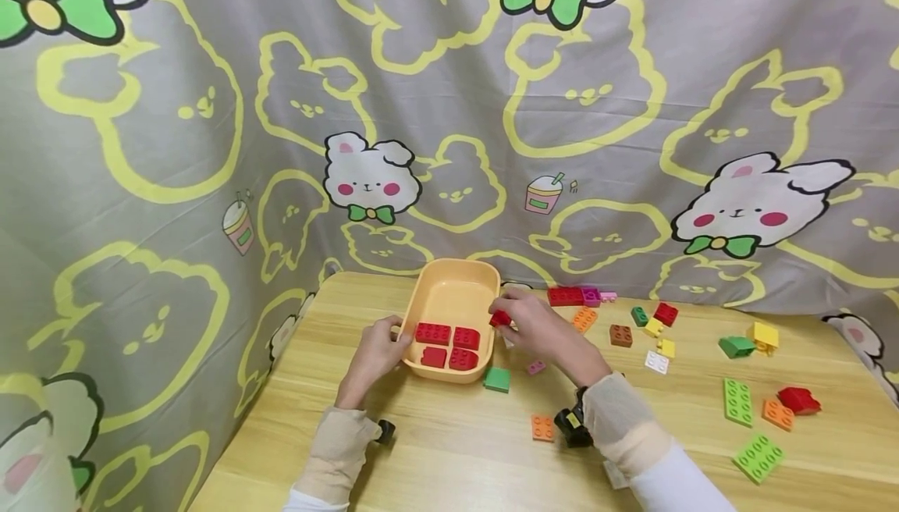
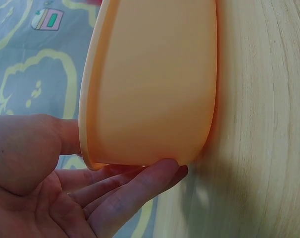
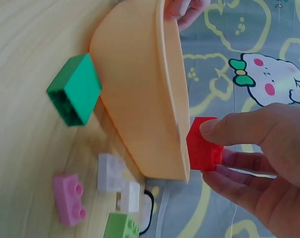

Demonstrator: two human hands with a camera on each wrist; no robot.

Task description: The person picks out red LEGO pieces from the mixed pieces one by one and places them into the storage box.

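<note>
A peach-coloured plastic tub [image 1: 460,293] stands on the table, with several red toy bricks [image 1: 433,332] at its near end. My left hand [image 1: 379,352] grips the tub's left wall; in the left wrist view the thumb is over the rim and the fingers [image 2: 140,191] lie against the outside. At the tub's right rim, my right hand [image 1: 530,325] pinches a red toy brick [image 3: 203,144] between thumb and fingers. In the right wrist view that brick is level with the rim, partly covered by the thumb.
Beside the tub's near right corner lies a green brick [image 1: 497,379], with a small pink brick [image 1: 536,367] and an orange brick [image 1: 542,427] nearby. Several more bricks, such as a brown one [image 1: 621,335] and a lime one [image 1: 737,401], are scattered rightward. A patterned curtain [image 1: 449,106] hangs behind.
</note>
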